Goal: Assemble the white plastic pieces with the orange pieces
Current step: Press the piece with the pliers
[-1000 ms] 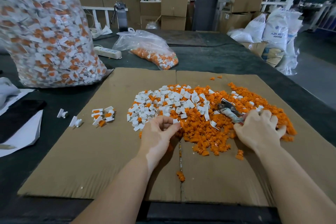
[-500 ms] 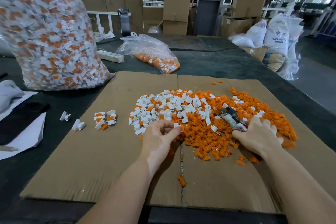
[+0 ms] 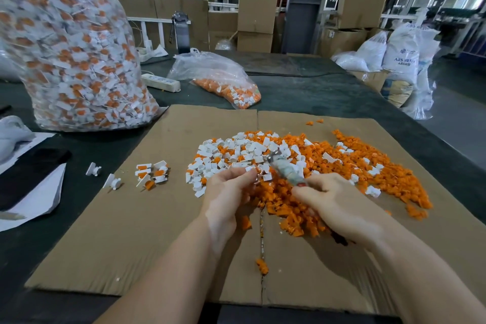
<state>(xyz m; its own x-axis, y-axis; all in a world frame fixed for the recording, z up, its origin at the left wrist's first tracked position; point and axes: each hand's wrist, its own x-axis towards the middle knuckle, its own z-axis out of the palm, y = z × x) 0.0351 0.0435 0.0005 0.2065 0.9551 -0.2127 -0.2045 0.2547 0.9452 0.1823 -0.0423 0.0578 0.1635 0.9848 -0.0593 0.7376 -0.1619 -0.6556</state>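
We judge ourselves early on: only a small cluster of assembled pieces [image 3: 152, 173] lies on the cardboard sheet [image 3: 110, 231], while our left hand [image 3: 228, 193] pinches a white piece and our right hand [image 3: 334, 201] grips a taped tool [image 3: 285, 169] (pliers, perhaps) over the big loose pile of white and orange pieces [image 3: 315, 166].

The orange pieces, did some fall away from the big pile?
Yes. A few orange pieces lie alone on the cardboard seam near its front edge, apart from the main pile. Two more sit by the far edge. They look like strays; nothing seems broken.
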